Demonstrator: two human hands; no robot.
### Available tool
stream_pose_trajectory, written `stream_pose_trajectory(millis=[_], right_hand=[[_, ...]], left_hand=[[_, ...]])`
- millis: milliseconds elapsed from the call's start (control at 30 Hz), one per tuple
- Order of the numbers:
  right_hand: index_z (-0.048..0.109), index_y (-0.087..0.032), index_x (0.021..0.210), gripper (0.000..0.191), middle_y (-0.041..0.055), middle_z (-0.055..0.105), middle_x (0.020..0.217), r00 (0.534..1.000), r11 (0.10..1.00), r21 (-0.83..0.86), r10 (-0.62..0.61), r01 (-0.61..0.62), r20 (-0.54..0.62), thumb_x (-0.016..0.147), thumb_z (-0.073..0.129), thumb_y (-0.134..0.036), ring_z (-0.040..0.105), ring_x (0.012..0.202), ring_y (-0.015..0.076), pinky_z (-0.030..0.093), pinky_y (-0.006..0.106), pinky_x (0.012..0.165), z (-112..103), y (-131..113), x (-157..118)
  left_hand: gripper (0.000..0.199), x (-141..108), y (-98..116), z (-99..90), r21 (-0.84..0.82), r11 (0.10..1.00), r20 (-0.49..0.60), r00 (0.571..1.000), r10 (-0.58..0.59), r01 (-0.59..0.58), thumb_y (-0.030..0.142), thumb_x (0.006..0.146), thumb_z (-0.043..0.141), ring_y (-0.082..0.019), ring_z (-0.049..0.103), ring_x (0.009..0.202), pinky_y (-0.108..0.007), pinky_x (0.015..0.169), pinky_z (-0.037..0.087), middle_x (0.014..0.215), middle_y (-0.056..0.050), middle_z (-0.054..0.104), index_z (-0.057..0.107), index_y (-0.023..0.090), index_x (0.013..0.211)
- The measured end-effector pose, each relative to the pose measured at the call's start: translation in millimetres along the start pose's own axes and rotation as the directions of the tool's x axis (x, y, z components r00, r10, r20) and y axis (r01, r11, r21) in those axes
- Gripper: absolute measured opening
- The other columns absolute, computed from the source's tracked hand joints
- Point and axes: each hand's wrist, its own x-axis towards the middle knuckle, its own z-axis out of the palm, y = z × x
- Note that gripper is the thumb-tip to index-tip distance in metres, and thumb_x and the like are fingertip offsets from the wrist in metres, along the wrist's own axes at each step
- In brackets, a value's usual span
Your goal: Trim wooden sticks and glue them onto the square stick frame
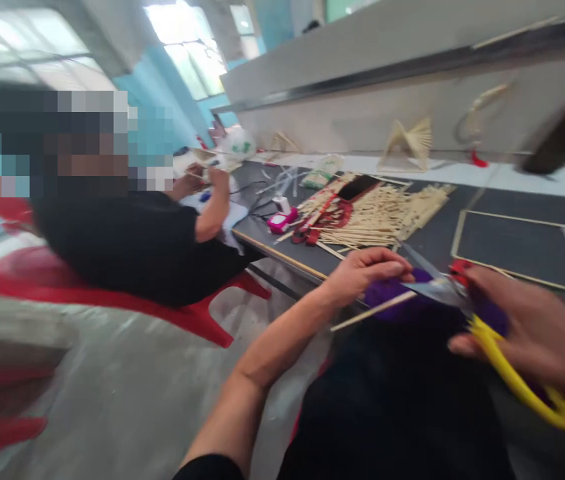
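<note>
My right hand (pixel 527 327) holds scissors (pixel 500 357) with yellow and red handles, their blades spread and pointing left. Between the blades and my left hand lies a thin pale stick (pixel 375 311), slanting down to the left above my lap. My left hand (pixel 367 270) has its fingers pinched together just left of the blade tips; what they grip is too small to make out. Purple cloth (pixel 392 297) shows beneath both hands.
On the dark table (pixel 512 247) lie a pile of pale sticks (pixel 377 217), a pink object (pixel 282 220) and a rectangular stick frame (pixel 517 219). A seated person (pixel 127 233) works at the left on a red chair (pixel 162 310).
</note>
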Motion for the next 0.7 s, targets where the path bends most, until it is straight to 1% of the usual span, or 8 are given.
stream_pose_trajectory(millis=[67, 200, 267, 333, 400, 500, 600, 700], right_hand=[[0.050, -0.021, 0.093, 0.042, 0.0062, 0.061, 0.083, 0.996, 0.999, -0.019, 0.040, -0.039, 0.084, 0.070, 0.069, -0.051, 0.058, 0.069, 0.0235, 0.045, 0.036, 0.061, -6, -4, 17], [0.048, -0.019, 0.093, 0.047, 0.0044, 0.060, 0.085, 0.988, 0.994, -0.042, 0.106, -0.102, 0.113, 0.068, 0.071, -0.053, 0.054, 0.069, 0.0190, 0.040, 0.030, 0.060, -7, 3, 47], [0.049, -0.019, 0.094, 0.049, 0.0046, 0.060, 0.087, 0.985, 0.993, -0.027, 0.122, -0.119, 0.119, 0.068, 0.071, -0.053, 0.053, 0.069, 0.0180, 0.038, 0.028, 0.060, -3, 9, 53], [0.050, -0.018, 0.097, 0.053, 0.0054, 0.061, 0.089, 0.987, 0.993, -0.010, 0.115, -0.114, 0.111, 0.067, 0.072, -0.055, 0.054, 0.071, 0.0183, 0.038, 0.028, 0.060, 0, 14, 54], [0.050, -0.017, 0.100, 0.059, 0.0067, 0.061, 0.092, 0.991, 0.995, -0.006, 0.104, -0.104, 0.083, 0.065, 0.073, -0.059, 0.055, 0.073, 0.0198, 0.038, 0.030, 0.062, 3, 20, 52], [0.052, -0.016, 0.101, 0.064, 0.0084, 0.061, 0.093, 0.995, 0.996, -0.023, 0.088, -0.087, 0.035, 0.064, 0.073, -0.063, 0.056, 0.077, 0.0228, 0.039, 0.033, 0.066, 6, 28, 47], [0.053, -0.016, 0.098, 0.066, 0.0096, 0.060, 0.095, 0.998, 0.997, -0.038, 0.069, -0.069, 0.013, 0.061, 0.073, -0.066, 0.056, 0.081, 0.0248, 0.041, 0.036, 0.071, 8, 34, 45], [0.053, -0.015, 0.097, 0.068, 0.0111, 0.060, 0.098, 0.997, 0.997, -0.041, 0.070, -0.069, 0.022, 0.061, 0.073, -0.069, 0.056, 0.084, 0.0259, 0.042, 0.039, 0.076, 9, 36, 46]], left_hand=[[0.025, 3, 8, 2.3, 0.048, 0.998, -0.048, 0.997, 0.052, -0.050, 0.034, 0.071, 0.078, -0.010, 0.060, 0.069, -0.019, 0.066, 0.045, 0.079, -0.002, 0.069, 0.072, 0.014, 0.084], [0.022, 15, 8, 2.1, 0.095, 0.985, -0.081, 0.985, 0.153, -0.145, 0.034, 0.075, 0.076, -0.008, 0.057, 0.060, -0.018, 0.055, 0.042, 0.072, 0.000, 0.065, 0.070, 0.014, 0.081], [0.021, 20, 6, 2.1, 0.161, 0.980, -0.087, 0.988, 0.129, -0.114, 0.034, 0.078, 0.074, -0.009, 0.057, 0.055, -0.019, 0.050, 0.042, 0.067, 0.000, 0.064, 0.068, 0.014, 0.081], [0.022, 23, 5, 3.3, 0.218, 0.975, -0.114, 0.991, 0.072, -0.046, 0.035, 0.079, 0.072, -0.009, 0.053, 0.048, -0.018, 0.043, 0.037, 0.060, 0.002, 0.061, 0.065, 0.015, 0.082], [0.023, 26, 4, 5.4, 0.265, 0.964, -0.155, 0.986, 0.053, -0.010, 0.036, 0.078, 0.073, -0.006, 0.047, 0.044, -0.017, 0.040, 0.032, 0.056, 0.003, 0.059, 0.063, 0.015, 0.078], [0.023, 29, 0, 8.6, 0.360, 0.933, -0.178, 0.980, 0.091, -0.021, 0.035, 0.077, 0.073, -0.006, 0.043, 0.044, -0.017, 0.042, 0.031, 0.056, 0.003, 0.060, 0.063, 0.015, 0.072], [0.023, 31, -4, 9.2, 0.457, 0.888, -0.167, 0.975, 0.145, -0.054, 0.037, 0.079, 0.071, -0.008, 0.048, 0.047, -0.019, 0.045, 0.035, 0.056, 0.001, 0.061, 0.065, 0.016, 0.072], [0.026, 32, -7, 7.0, 0.483, 0.874, -0.157, 0.978, 0.141, -0.049, 0.041, 0.081, 0.069, -0.010, 0.050, 0.048, -0.020, 0.045, 0.035, 0.056, 0.000, 0.062, 0.066, 0.016, 0.075]])
